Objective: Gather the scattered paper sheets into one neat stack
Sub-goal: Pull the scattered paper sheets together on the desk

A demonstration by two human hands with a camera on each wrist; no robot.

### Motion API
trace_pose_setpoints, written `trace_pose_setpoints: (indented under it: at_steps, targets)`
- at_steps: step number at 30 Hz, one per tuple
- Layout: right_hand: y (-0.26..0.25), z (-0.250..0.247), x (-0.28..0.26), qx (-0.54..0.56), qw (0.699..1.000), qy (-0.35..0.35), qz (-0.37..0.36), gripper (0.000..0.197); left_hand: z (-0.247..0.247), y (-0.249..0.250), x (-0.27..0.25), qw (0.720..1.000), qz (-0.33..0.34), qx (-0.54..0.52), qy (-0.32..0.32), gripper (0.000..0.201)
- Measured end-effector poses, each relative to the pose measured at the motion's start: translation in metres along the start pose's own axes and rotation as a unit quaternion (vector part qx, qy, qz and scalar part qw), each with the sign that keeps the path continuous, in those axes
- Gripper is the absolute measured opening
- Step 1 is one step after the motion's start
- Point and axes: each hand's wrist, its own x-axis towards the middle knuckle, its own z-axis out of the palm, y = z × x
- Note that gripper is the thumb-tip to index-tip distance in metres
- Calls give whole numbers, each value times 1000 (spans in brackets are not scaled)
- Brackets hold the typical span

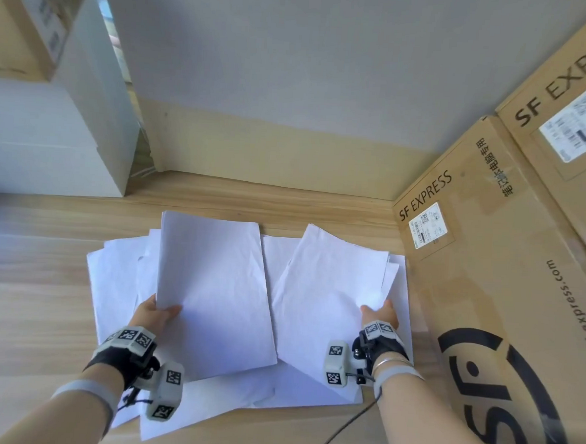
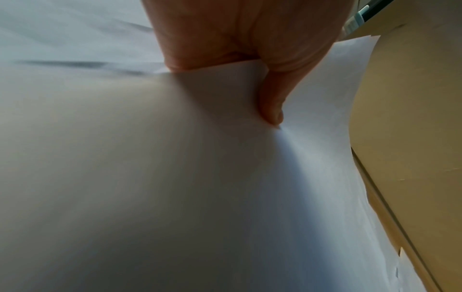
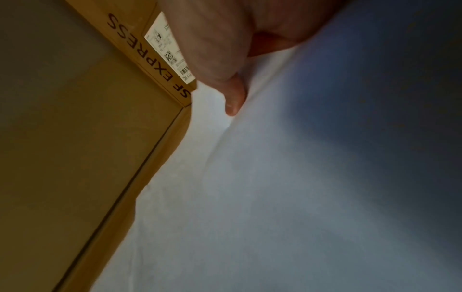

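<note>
Several white paper sheets (image 1: pixel 120 280) lie overlapping on the wooden table (image 1: pixel 24 274). My left hand (image 1: pixel 157 313) pinches the left edge of a raised bundle of sheets (image 1: pixel 212 285), thumb on top; the left wrist view shows the thumb (image 2: pixel 272 102) pressed on that paper (image 2: pixel 175 177). My right hand (image 1: pixel 380 311) grips the right edge of a second lifted bundle (image 1: pixel 328 292), tilted up toward the middle. In the right wrist view the thumb (image 3: pixel 235 98) lies on the white paper (image 3: pixel 275 177); the other fingers are hidden beneath it.
Large SF Express cardboard boxes (image 1: pixel 505 269) stand close on the right, almost touching the sheets. A white box (image 1: pixel 49 138) and another carton (image 1: pixel 19 16) sit at the back left. A grey wall (image 1: pixel 294 67) closes the back. A cable (image 1: pixel 344 431) hangs from my right wrist.
</note>
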Motion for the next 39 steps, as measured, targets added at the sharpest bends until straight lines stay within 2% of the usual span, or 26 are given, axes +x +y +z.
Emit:
trace_pose_setpoints:
  at_steps: [3,10,13,17,23,26,29,31,33,36,39]
  targets:
    - [-8,-10,9,42,999,18,-13,31,-1,0,2,1000,0,9,-3,21]
    - [-39,-22,10,163,981,50,-91,34,0,1,7,1000,-5,23,1,30]
    - [-49,1,-5,143,981,-22,-127,33,2,3,5,1000,-4,23,-9,27]
    - [-39,54,-22,62,979,-125,-147,34,5,4,4,999,-10,19,-39,20]
    - [-27,98,-42,16,967,-205,-148,35,1,2,0,995,-19,-25,-96,21]
    - [-31,107,-53,6,957,-234,-170,35,-2,1,2,989,-27,-55,-135,38]
    - [-32,112,-60,7,948,-264,-177,33,2,1,3,991,1,-45,-123,43]
    - [-30,110,-56,12,956,-240,-167,29,5,0,2,993,18,-29,-115,58]
    - [-23,97,-41,-7,974,-166,-157,33,5,1,0,993,33,4,-113,68]
    - [-8,62,-12,-56,988,-54,-130,42,3,-2,4,996,39,17,-83,59]
    - [1,33,5,-50,991,-24,-120,35,3,-4,7,995,49,47,-69,55]
